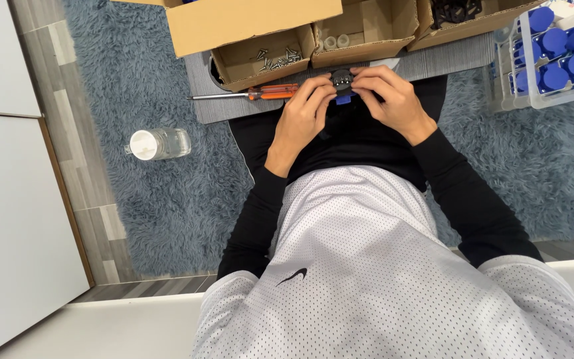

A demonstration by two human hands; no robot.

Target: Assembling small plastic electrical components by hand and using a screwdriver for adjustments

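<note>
Grey rug (167, 199), screwdriver (260, 94) lying unused beside screw box (260, 63). Left hand (303, 116) and right hand (390, 100) both pinch a small black-and-blue part (342, 85) (assembly apparently unfinished, screws not yet driven).

Home floor workspace: shaggy blue-grey rug (167, 193), cardboard parts boxes (267, 60), screwdriver (254, 94), water bottle (157, 143).

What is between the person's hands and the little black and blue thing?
Nothing visible. Both the left hand and the right hand already touch the small black and blue part, with fingers wrapped round it. The orange screwdriver lies off to the side.
</note>
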